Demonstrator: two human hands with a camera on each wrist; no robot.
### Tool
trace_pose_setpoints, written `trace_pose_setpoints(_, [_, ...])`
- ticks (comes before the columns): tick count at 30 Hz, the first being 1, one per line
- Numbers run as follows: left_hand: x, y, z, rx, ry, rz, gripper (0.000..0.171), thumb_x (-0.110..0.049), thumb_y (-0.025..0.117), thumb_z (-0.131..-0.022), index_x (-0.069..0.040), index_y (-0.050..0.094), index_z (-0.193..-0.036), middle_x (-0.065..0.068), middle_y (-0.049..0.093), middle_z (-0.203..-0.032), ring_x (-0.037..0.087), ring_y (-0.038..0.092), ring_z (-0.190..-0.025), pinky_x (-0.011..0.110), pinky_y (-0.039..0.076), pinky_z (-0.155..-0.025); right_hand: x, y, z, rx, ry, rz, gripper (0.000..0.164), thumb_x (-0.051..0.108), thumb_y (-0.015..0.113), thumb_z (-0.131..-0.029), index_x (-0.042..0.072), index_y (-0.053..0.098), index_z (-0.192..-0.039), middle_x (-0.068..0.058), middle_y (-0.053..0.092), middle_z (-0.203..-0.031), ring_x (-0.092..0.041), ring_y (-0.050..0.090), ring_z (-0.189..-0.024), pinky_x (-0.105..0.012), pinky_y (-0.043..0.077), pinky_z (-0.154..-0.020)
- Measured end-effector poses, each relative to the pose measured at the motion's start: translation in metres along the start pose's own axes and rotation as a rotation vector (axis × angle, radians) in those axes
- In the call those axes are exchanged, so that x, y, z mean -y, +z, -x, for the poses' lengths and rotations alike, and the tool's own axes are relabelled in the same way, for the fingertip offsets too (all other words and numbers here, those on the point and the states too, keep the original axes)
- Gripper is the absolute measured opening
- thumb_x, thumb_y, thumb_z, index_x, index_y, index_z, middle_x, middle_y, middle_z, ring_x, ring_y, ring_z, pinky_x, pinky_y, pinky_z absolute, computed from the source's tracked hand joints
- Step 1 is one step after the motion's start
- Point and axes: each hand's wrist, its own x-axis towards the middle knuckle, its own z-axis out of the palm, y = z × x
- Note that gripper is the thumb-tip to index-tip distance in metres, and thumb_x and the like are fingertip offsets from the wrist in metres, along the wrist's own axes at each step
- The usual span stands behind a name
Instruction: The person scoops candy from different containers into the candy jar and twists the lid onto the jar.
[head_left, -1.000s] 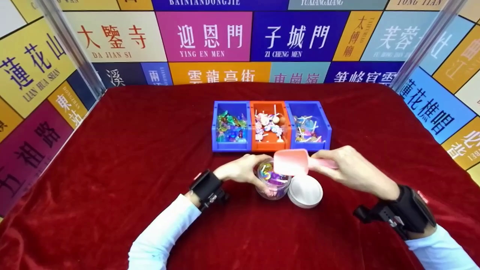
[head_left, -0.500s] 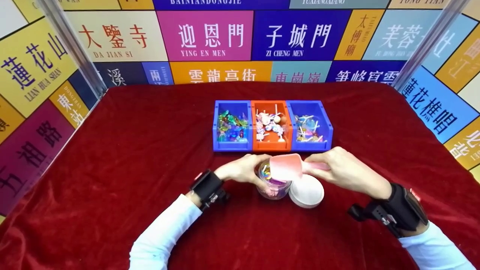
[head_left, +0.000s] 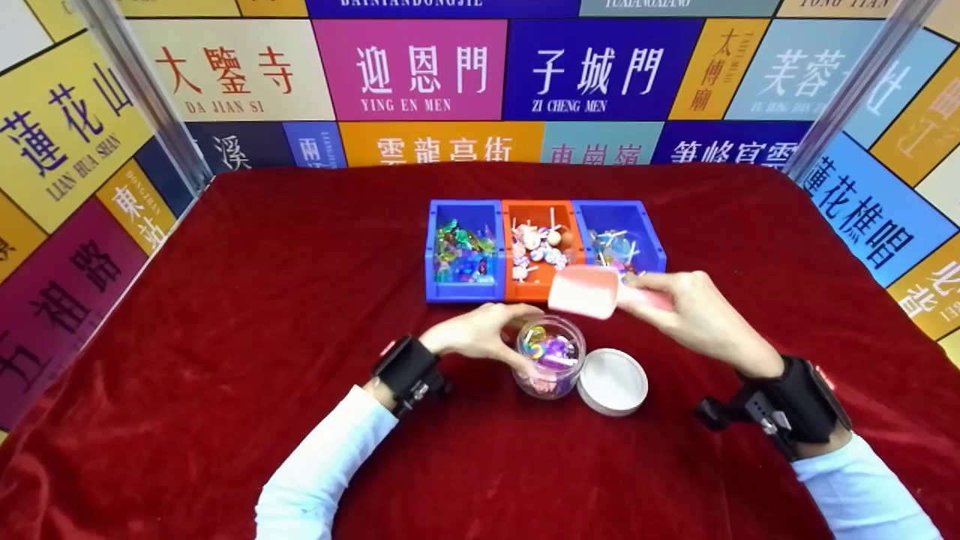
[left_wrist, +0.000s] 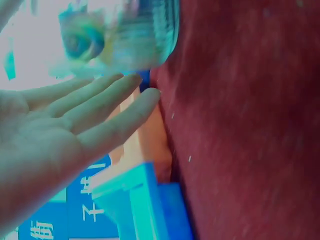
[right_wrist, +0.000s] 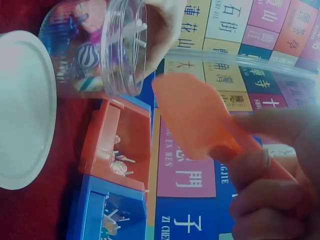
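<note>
My right hand (head_left: 697,311) grips the handle of a pink scoop (head_left: 585,291), raised above and behind a clear jar (head_left: 550,356). No candy shows on the visible face of the scoop (right_wrist: 192,112) in the right wrist view. Colourful candies and lollipops (head_left: 553,351) lie inside the jar. My left hand (head_left: 480,337) is at the jar's left side, thumb in front and fingers behind. In the left wrist view its fingers (left_wrist: 107,107) are straight, close to the jar wall; firm contact cannot be made out. A white lid (head_left: 613,381) lies to the right of the jar.
Behind the jar stand three joined bins: a blue bin (head_left: 465,292) with shiny coloured pieces, an orange bin (head_left: 529,291) with lollipops, and another blue bin (head_left: 615,214) with wrapped lollipops. A red cloth (head_left: 315,285) covers the table. Printed panels (head_left: 409,71) and metal posts surround it.
The scoop, which was over the jar's mouth, has risen and moved back toward the bins, uncovering the jar's opening. My left hand has shifted slightly left and back; the jar and lid stay put.
</note>
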Motion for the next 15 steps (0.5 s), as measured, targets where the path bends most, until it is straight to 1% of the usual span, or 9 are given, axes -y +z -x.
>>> trace_pose_setpoints(2, [0.003, -0.005, 0.003, -0.027, 0.003, 0.057, 0.071, -0.026, 0.073, -0.073, 0.002, 0.039, -0.13, 0.016, 0.05, -0.126, 0.024, 0.05, -0.113, 0.032, 0.041, -0.094, -0.003, 0.001, -0.005, -0.03, 0.041, 0.011, 0.016, 0.018, 0.067, -0.079, 0.004, 0.069, -0.086, -0.005, 0.067, -0.074, -0.014, 0.055, -0.063, -0.026, 0.043, -0.058])
trace_pose_setpoints(3, [0.004, -0.009, 0.005, -0.059, 0.006, 0.071, 0.069, -0.026, 0.071, -0.075, 0.003, 0.04, -0.129, 0.017, 0.049, -0.126, 0.026, 0.05, -0.112, 0.033, 0.042, -0.093, -0.005, 0.002, -0.007, -0.042, 0.062, 0.017, 0.018, 0.019, 0.066, -0.08, 0.002, 0.069, -0.087, -0.006, 0.067, -0.075, -0.016, 0.056, -0.064, -0.029, 0.043, -0.058])
trace_pose_setpoints(4, [0.006, -0.012, 0.006, -0.106, 0.011, 0.077, 0.065, -0.026, 0.069, -0.077, 0.004, 0.042, -0.127, 0.018, 0.049, -0.125, 0.027, 0.051, -0.111, 0.035, 0.043, -0.091, -0.007, 0.003, -0.01, -0.051, 0.082, 0.02, 0.02, 0.02, 0.066, -0.08, 0.002, 0.068, -0.087, -0.007, 0.066, -0.073, -0.017, 0.056, -0.064, -0.031, 0.043, -0.058])
trace_pose_setpoints(6, [0.009, -0.019, 0.009, -0.23, 0.023, 0.076, 0.056, -0.025, 0.067, -0.079, 0.004, 0.047, -0.123, 0.02, 0.052, -0.121, 0.029, 0.053, -0.107, 0.037, 0.045, -0.088, -0.01, 0.005, -0.016, -0.064, 0.116, 0.02, 0.021, 0.021, 0.065, -0.08, 0.001, 0.068, -0.086, -0.008, 0.065, -0.071, -0.021, 0.055, -0.063, -0.032, 0.042, -0.058])
trace_pose_setpoints(8, [0.012, -0.025, 0.011, -0.385, 0.028, 0.053, 0.045, -0.021, 0.064, -0.082, 0.005, 0.052, -0.116, 0.02, 0.056, -0.114, 0.03, 0.056, -0.101, 0.036, 0.047, -0.085, -0.013, 0.008, -0.022, -0.065, 0.131, 0.027, 0.022, 0.021, 0.065, -0.081, 0.0, 0.067, -0.086, -0.01, 0.064, -0.071, -0.023, 0.054, -0.063, -0.034, 0.041, -0.058])
trace_pose_setpoints(10, [0.015, -0.031, 0.014, -0.546, 0.006, 0.034, 0.036, -0.016, 0.063, -0.082, 0.006, 0.056, -0.11, 0.02, 0.059, -0.107, 0.029, 0.059, -0.096, 0.036, 0.048, -0.083, -0.015, 0.011, -0.028, -0.05, 0.139, 0.035, 0.022, 0.02, 0.064, -0.081, -0.001, 0.067, -0.087, -0.012, 0.064, -0.071, -0.025, 0.053, -0.062, -0.034, 0.039, -0.057])
trace_pose_setpoints(12, [0.019, -0.036, 0.016, -0.69, -0.027, 0.019, 0.029, -0.011, 0.063, -0.082, 0.006, 0.058, -0.104, 0.019, 0.062, -0.101, 0.028, 0.06, -0.09, 0.035, 0.049, -0.08, -0.015, 0.016, -0.035, -0.024, 0.143, 0.048, 0.023, 0.02, 0.063, -0.081, -0.002, 0.067, -0.088, -0.013, 0.065, -0.075, -0.025, 0.052, -0.063, -0.033, 0.038, -0.056])
trace_pose_setpoints(13, [0.02, -0.038, 0.017, -0.755, -0.044, 0.011, 0.027, -0.01, 0.063, -0.081, 0.006, 0.059, -0.102, 0.018, 0.063, -0.097, 0.028, 0.061, -0.088, 0.035, 0.049, -0.079, -0.014, 0.018, -0.039, -0.008, 0.144, 0.057, 0.024, 0.02, 0.062, -0.082, -0.002, 0.066, -0.089, -0.014, 0.065, -0.077, -0.025, 0.052, -0.063, -0.033, 0.038, -0.057])
trace_pose_setpoints(15, [0.024, -0.04, 0.018, -0.863, -0.076, 0.008, 0.024, -0.007, 0.064, -0.08, 0.006, 0.059, -0.099, 0.018, 0.064, -0.092, 0.028, 0.061, -0.084, 0.035, 0.049, -0.077, -0.012, 0.022, -0.046, 0.028, 0.147, 0.073, 0.025, 0.019, 0.061, -0.082, -0.003, 0.066, -0.091, -0.015, 0.065, -0.08, -0.024, 0.051, -0.063, -0.031, 0.036, -0.055])
